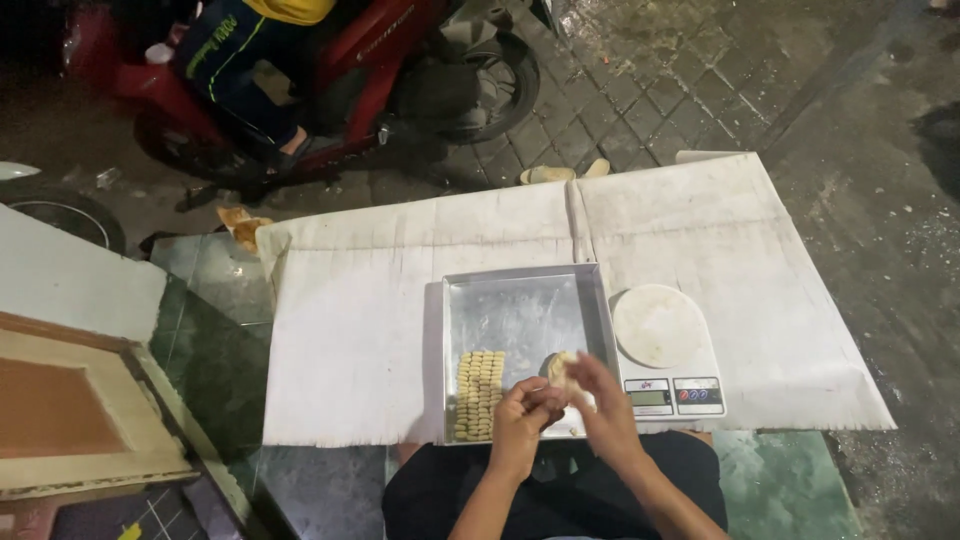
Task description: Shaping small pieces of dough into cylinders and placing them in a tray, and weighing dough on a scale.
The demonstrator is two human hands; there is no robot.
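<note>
Both my hands meet over the near right part of a square metal tray. My left hand and my right hand together pinch a small pale lump of dough. Several small shaped dough pieces lie in neat rows in the tray's near left corner. A white kitchen scale with a round platform stands just right of the tray, close to my right hand.
Tray and scale rest on a white sheet spread on green tiles. A wooden frame lies at the left. Beyond, a person sits on a red motorbike; sandals lie on the wet paving.
</note>
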